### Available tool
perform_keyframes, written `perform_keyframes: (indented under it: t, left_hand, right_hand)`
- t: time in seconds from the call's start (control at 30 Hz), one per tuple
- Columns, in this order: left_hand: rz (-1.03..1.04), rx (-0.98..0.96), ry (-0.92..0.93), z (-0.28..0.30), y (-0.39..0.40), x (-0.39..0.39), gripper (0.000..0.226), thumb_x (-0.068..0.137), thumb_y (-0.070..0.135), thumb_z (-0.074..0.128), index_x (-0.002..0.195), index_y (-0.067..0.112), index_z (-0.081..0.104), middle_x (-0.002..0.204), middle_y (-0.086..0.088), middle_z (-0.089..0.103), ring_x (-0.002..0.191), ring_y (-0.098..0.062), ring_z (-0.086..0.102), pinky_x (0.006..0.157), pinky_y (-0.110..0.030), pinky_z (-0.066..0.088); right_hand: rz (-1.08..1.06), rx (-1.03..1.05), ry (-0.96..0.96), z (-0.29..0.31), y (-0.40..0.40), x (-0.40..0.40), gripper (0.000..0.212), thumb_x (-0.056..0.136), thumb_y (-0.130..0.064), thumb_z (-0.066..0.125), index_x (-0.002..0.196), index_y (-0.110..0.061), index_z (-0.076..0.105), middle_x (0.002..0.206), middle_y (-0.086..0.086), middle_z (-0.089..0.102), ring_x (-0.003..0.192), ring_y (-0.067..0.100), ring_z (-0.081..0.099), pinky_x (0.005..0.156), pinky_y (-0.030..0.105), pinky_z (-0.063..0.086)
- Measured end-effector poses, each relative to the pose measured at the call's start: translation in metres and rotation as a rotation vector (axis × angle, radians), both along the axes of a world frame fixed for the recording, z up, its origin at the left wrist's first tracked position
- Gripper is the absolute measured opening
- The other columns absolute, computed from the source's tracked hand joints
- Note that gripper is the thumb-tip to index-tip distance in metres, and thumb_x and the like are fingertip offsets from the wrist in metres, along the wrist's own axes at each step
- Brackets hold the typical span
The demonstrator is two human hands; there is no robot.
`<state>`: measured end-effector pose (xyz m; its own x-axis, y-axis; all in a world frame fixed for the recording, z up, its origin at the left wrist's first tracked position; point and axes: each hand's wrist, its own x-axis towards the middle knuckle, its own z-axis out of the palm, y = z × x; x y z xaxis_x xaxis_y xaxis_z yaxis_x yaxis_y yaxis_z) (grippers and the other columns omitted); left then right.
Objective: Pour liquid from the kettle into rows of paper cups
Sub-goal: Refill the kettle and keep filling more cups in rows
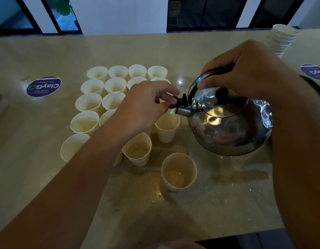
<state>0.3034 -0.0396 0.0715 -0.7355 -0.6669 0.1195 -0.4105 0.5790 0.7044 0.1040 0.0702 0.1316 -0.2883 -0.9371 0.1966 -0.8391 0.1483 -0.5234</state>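
Head view: the right hand point(249, 72) grips the kettle point(227, 121) handle at centre right. The left hand point(146, 103) pinches the spout cap point(180, 102) above the cups point(105, 97).

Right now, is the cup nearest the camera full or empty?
Neither: the nearest cup holds only a shallow pool of pale liquid at the bottom, with most of its inner wall bare above it.

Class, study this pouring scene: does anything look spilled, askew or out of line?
Yes. Droplets speckle the countertop near the front cup, suggesting spilled liquid. That cup stands apart from the cup rows, out of line with the grid.
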Motion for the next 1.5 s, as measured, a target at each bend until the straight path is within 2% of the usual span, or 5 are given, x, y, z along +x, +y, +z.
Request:
perform_keyframes:
  t: [0.53, 0.77, 0.9, 1.23, 1.5]
  left_hand:
    - [0.002, 0.011, -0.003, -0.002, -0.001, -0.001, 0.034, 0.094, 0.012, 0.067, 0.119, 0.034, 0.068, 0.102, 0.02, 0.073, 0.093, 0.002, 0.063, 0.067, -0.001, 0.036]
    - [-0.029, 0.001, 0.012, -0.005, -0.002, -0.01, 0.035, 0.094, 0.012, 0.064, 0.122, 0.034, 0.067, 0.1, 0.022, 0.072, 0.086, 0.01, 0.059, 0.071, -0.005, 0.039]
    - [-0.088, -0.014, 0.018, -0.004, 0.0, -0.029, 0.035, 0.094, 0.011, 0.065, 0.123, 0.03, 0.067, 0.105, 0.018, 0.072, 0.076, 0.013, 0.056, 0.066, 0.001, 0.038]
    - [-0.265, -0.14, -0.145, -0.007, 0.006, -0.109, 0.027, 0.091, 0.025, 0.067, 0.117, 0.024, 0.069, 0.113, 0.004, 0.07, 0.106, -0.015, 0.063, 0.092, -0.034, 0.051]
    - [-0.34, -0.17, -0.195, -0.009, 0.018, -0.128, 0.032, 0.091, 0.021, 0.065, 0.123, 0.021, 0.066, 0.12, 0.002, 0.067, 0.112, -0.016, 0.06, 0.092, -0.03, 0.048]
  right_hand:
    - [-0.016, 0.019, -0.009, -0.004, 0.001, 0.002, 0.024, 0.07, -0.046, 0.082, 0.091, -0.047, 0.07, 0.082, -0.033, 0.062, 0.079, -0.025, 0.056, 0.066, 0.004, 0.039]
    - [-0.12, -0.033, -0.141, -0.018, 0.016, 0.001, 0.019, 0.073, -0.04, 0.082, 0.09, -0.04, 0.073, 0.082, -0.022, 0.069, 0.086, -0.007, 0.066, 0.067, 0.007, 0.051]
    - [-0.26, -0.152, -0.331, -0.033, 0.034, -0.002, 0.023, 0.073, -0.039, 0.084, 0.094, -0.031, 0.079, 0.083, -0.008, 0.076, 0.081, 0.008, 0.072, 0.08, 0.028, 0.061]
    - [-0.595, -0.38, -0.52, -0.077, 0.047, -0.021, 0.027, 0.074, -0.039, 0.087, 0.096, -0.025, 0.081, 0.084, -0.008, 0.078, 0.086, 0.012, 0.074, 0.089, 0.039, 0.06]
    - [-0.715, -0.448, -0.542, -0.094, 0.046, -0.031, 0.033, 0.073, -0.042, 0.087, 0.099, -0.024, 0.081, 0.084, -0.009, 0.077, 0.085, 0.008, 0.074, 0.088, 0.035, 0.06]
